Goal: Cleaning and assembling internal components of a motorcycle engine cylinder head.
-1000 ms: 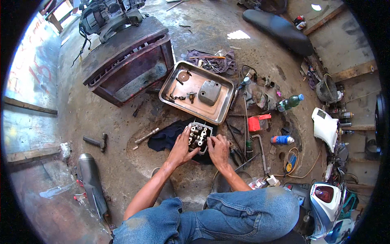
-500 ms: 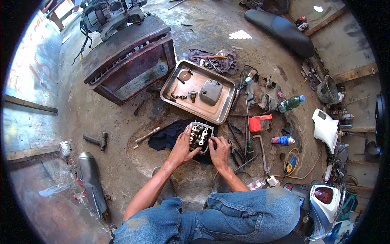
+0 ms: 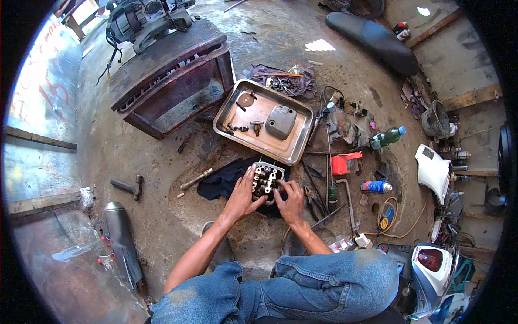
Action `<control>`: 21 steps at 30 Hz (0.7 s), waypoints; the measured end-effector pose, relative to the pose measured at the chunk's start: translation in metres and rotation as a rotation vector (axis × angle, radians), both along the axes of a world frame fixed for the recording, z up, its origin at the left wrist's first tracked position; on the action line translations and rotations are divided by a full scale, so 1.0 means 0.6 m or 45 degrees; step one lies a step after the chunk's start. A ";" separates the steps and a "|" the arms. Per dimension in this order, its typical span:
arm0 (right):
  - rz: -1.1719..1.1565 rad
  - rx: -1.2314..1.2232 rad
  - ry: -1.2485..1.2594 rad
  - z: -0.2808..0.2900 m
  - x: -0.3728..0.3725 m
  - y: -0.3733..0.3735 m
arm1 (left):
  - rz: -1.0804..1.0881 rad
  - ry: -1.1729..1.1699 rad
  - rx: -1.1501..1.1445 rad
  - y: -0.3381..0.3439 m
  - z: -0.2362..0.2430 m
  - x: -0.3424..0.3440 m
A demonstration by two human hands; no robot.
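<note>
A metal cylinder head (image 3: pixel 268 178) with exposed valve parts lies on a dark cloth (image 3: pixel 224 178) before me. My left hand (image 3: pixel 243 200) grips its left side, thumb along the lower edge. My right hand (image 3: pixel 288 200) has curled fingertips against the right side of the head; whether they pinch a small part is hidden. Just beyond, a metal tray (image 3: pixel 232 136) holds a grey cover (image 3: pixel 280 123), a round disc (image 3: pixel 246 100) and several small dark parts. A steel bar (image 3: pixel 195 182) lies left of the cloth.
A hammer (image 3: pixel 127 186) and silencer (image 3: pixel 121 243) lie left. A wooden cabinet (image 3: pixel 167 81) carries an engine. At right are a red box (image 3: pixel 340 163), green bottle (image 3: pixel 386 137), spray can (image 3: pixel 375 186), several tools and white panel (image 3: pixel 431 170). A seat (image 3: pixel 372 43) lies beyond.
My right fingertips have shifted slightly at the head's right side. My left hand keeps its grip; the view has moved very slightly.
</note>
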State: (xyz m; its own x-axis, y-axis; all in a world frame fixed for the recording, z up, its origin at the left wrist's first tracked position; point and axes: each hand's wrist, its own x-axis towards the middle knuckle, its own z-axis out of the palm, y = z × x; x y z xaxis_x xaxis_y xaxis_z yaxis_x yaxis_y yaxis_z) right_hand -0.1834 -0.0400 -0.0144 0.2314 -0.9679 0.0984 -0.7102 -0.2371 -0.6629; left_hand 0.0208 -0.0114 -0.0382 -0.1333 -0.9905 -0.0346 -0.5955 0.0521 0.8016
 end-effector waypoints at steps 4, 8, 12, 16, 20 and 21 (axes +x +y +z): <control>-0.006 -0.014 -0.012 0.013 0.008 0.002 | 0.006 -0.013 0.015 0.002 0.001 0.000; -0.026 0.229 0.193 -0.001 0.000 -0.010 | -0.001 -0.030 -0.011 0.002 0.001 0.000; -0.040 0.010 0.151 0.022 0.026 -0.012 | 0.003 -0.016 0.031 0.003 0.000 0.002; -0.085 0.010 0.101 0.012 0.015 -0.004 | -0.007 -0.017 0.027 -0.001 0.001 -0.001; -0.134 0.105 0.015 0.012 0.005 0.003 | -0.001 -0.032 0.039 0.001 0.004 0.000; -0.147 0.112 -0.037 0.012 0.004 0.005 | -0.002 -0.030 0.040 0.001 0.005 0.000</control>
State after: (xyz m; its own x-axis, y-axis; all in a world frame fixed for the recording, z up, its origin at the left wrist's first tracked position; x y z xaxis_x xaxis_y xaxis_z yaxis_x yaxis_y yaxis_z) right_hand -0.1809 -0.0373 -0.0075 0.1160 -0.9931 0.0168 -0.7095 -0.0947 -0.6983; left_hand 0.0207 -0.0106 -0.0354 -0.1337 -0.9886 -0.0687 -0.6143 0.0283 0.7886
